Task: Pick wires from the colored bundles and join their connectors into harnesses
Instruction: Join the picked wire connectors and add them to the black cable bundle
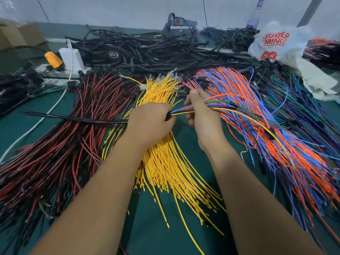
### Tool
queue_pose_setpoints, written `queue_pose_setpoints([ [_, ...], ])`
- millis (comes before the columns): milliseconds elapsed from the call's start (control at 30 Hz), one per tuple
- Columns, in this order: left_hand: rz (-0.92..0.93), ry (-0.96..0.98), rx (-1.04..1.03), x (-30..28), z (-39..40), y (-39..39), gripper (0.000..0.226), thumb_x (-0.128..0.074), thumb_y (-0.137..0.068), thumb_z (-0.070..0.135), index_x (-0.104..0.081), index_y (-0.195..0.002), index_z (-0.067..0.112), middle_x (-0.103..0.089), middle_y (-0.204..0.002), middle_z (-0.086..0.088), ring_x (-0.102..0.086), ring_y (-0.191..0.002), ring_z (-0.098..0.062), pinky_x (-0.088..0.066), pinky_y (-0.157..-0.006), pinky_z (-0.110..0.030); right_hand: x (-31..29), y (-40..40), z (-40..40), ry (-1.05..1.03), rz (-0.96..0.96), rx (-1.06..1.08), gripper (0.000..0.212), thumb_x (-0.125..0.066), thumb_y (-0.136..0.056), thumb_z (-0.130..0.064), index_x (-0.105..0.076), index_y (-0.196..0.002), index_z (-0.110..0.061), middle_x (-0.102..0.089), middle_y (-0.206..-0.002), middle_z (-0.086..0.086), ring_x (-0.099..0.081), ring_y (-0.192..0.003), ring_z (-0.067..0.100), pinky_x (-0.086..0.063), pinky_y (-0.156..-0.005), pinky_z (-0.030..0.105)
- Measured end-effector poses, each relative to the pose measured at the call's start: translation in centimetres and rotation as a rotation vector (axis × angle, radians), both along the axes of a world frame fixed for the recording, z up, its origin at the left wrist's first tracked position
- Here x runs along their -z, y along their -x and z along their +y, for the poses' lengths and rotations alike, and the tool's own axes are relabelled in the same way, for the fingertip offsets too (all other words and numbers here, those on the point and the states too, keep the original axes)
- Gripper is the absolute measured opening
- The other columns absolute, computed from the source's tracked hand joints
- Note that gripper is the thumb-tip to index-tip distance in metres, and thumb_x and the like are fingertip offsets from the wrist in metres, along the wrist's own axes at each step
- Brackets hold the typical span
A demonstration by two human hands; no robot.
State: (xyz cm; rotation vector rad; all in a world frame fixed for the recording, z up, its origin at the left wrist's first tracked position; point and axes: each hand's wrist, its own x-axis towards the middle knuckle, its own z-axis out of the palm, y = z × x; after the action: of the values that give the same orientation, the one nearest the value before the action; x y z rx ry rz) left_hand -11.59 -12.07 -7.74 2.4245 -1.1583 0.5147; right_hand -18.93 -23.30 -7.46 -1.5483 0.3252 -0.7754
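Note:
My left hand (150,122) grips a black sleeved harness (73,118) whose tail runs left across the table; blue, yellow and orange wires (181,110) come out of my fist to the right. My right hand (200,111) holds those same loose wires just beyond it, and they trail off right over the orange and blue bundle (266,126). Below both hands fans the yellow wire bundle (169,162). A red and black bundle (64,144) lies on the left, a blue and green bundle (303,111) on the far right.
A heap of black sleeved harnesses (156,52) fills the back of the green table (189,140). A white plastic bag (276,41) sits back right, a white bottle (70,56) and an orange spool (53,59) back left. A white cord (36,124) crosses the left side.

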Motion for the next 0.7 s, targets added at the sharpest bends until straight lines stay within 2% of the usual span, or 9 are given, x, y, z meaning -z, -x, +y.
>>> queue_pose_setpoints([
  [100, -0.013, 0.005, 0.03, -0.1, -0.3, 0.4, 0.02, -0.056, -0.087, 0.032, -0.048, -0.073, 0.02, -0.036, -0.055, 0.007, -0.045, -0.062, -0.03, -0.016, -0.047, -0.031, 0.3, -0.4, 0.7, 0.026, -0.005, -0.063, 0.036, -0.045, -0.098, -0.032, -0.048, -0.062, -0.026, -0.044, -0.053, -0.012, -0.04, -0.049, 0.001, -0.033, -0.045, 0.014],
  [167, -0.034, 0.027, 0.024, -0.2, -0.3, 0.5, 0.015, -0.057, -0.086, 0.03, -0.057, -0.082, 0.015, -0.052, -0.063, -0.002, -0.055, -0.07, -0.035, -0.023, -0.052, -0.031, 0.5, -0.6, 1.0, 0.139, -0.022, -0.055, 0.035, -0.044, -0.096, -0.033, -0.049, -0.062, -0.03, -0.046, -0.061, -0.014, -0.043, -0.059, 0.001, -0.037, -0.056, 0.018],
  [233, -0.061, 0.1, 0.001, -0.4, -0.2, 0.8, 0.018, -0.058, -0.085, 0.03, -0.06, -0.086, 0.013, -0.062, -0.072, -0.009, -0.059, -0.073, -0.037, -0.025, -0.054, -0.031, 0.6, -0.7, 1.1, 0.226, -0.067, -0.058, 0.028, -0.04, -0.097, -0.033, -0.051, -0.07, -0.031, -0.051, -0.076, -0.01, -0.048, -0.075, 0.005, -0.039, -0.069, 0.021],
  [300, -0.069, 0.187, 0.037, -0.6, -0.3, 1.4, 0.019, -0.057, -0.083, 0.031, -0.061, -0.087, 0.013, -0.065, -0.073, -0.009, -0.059, -0.07, -0.036, -0.025, -0.054, -0.03, 0.6, -0.8, 1.0, 0.25, -0.086, -0.083, 0.023, -0.037, -0.097, -0.032, -0.054, -0.083, -0.031, -0.056, -0.093, 0.002, -0.052, -0.092, 0.015, -0.041, -0.084, 0.029],
  [333, -0.068, 0.215, 0.075, -0.6, -0.5, 1.9, 0.019, -0.056, -0.082, 0.03, -0.062, -0.088, 0.013, -0.065, -0.074, -0.009, -0.059, -0.07, -0.035, -0.025, -0.054, -0.029, 0.6, -0.8, 1.0, 0.243, -0.089, -0.106, 0.023, -0.035, -0.097, -0.031, -0.056, -0.088, -0.029, -0.057, -0.096, 0.003, -0.052, -0.095, 0.016, -0.041, -0.087, 0.032],
  [467, 0.057, 0.235, 0.2, -0.8, -0.8, 2.6, 0.016, -0.057, -0.085, 0.023, -0.059, -0.096, 0.012, -0.064, -0.085, -0.005, -0.057, -0.078, -0.031, -0.034, -0.057, -0.034, 0.4, -0.5, 1.0, 0.068, -0.064, -0.176, 0.029, -0.036, -0.102, -0.026, -0.061, -0.092, -0.017, -0.06, -0.089, -0.005, -0.055, -0.084, 0.003, -0.045, -0.076, 0.018],
  [567, -0.024, 0.11, 0.183, -0.9, -0.5, 1.8, 0.021, -0.05, -0.093, 0.031, -0.058, -0.102, 0.014, -0.064, -0.092, -0.003, -0.059, -0.087, -0.03, -0.034, -0.059, -0.033, 0.0, -0.2, 0.6, -0.117, -0.03, -0.185, 0.023, -0.044, -0.101, -0.015, -0.063, -0.089, -0.013, -0.063, -0.086, -0.004, -0.057, -0.079, 0.003, -0.044, -0.069, 0.016],
  [633, -0.099, 0.056, 0.112, -0.9, 0.0, 1.2, 0.026, -0.045, -0.097, 0.04, -0.056, -0.098, 0.017, -0.063, -0.083, -0.002, -0.061, -0.083, -0.03, -0.028, -0.056, -0.032, -0.2, -0.2, 0.3, -0.242, -0.039, -0.199, 0.012, -0.051, -0.097, -0.016, -0.062, -0.091, -0.015, -0.061, -0.087, -0.002, -0.055, -0.077, 0.007, -0.04, -0.066, 0.021],
  [700, -0.089, 0.07, 0.062, -1.1, 0.8, 0.5, 0.027, -0.041, -0.098, 0.045, -0.052, -0.092, 0.021, -0.051, -0.069, 0.003, -0.058, -0.075, -0.029, -0.024, -0.052, -0.032, -0.4, 0.0, 0.0, -0.404, -0.077, -0.214, 0.01, -0.055, -0.094, -0.022, -0.061, -0.101, -0.016, -0.06, -0.09, -0.001, -0.052, -0.071, 0.009, -0.035, -0.062, 0.023],
])
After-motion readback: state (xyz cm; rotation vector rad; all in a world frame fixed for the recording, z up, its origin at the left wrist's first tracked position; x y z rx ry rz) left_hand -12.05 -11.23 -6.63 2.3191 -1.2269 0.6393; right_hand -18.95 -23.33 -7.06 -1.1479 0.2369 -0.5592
